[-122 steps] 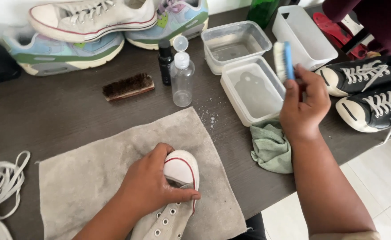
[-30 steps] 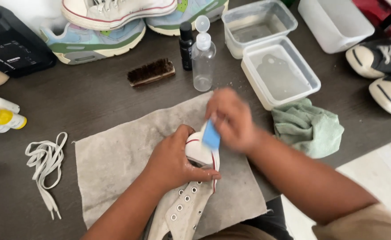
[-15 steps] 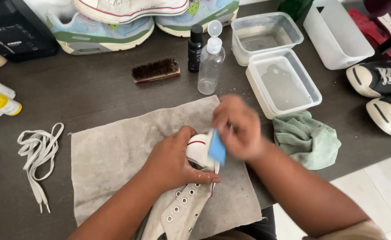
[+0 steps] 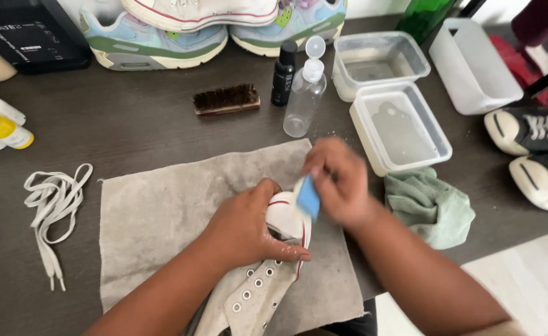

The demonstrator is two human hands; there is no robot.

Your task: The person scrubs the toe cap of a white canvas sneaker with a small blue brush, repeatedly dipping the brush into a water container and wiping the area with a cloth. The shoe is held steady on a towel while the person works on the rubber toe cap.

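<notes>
right hand (image 4: pixel 342 183) — motion-blurred | blue brush (image 4: pixel 309 196) bristles hidden (black shoes (image 4: pixel 538 155) cropped)

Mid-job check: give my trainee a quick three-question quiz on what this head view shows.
1. What does the right hand hold against the white canvas sneaker's toe cap?
2. True or false: the left hand is off the sneaker.
3. The wooden dark-bristled brush lies: A) on the grey towel B) on the dark table C) in the clear plastic tub

Key: 1. the blue-backed brush; 2. false; 3. B
</notes>
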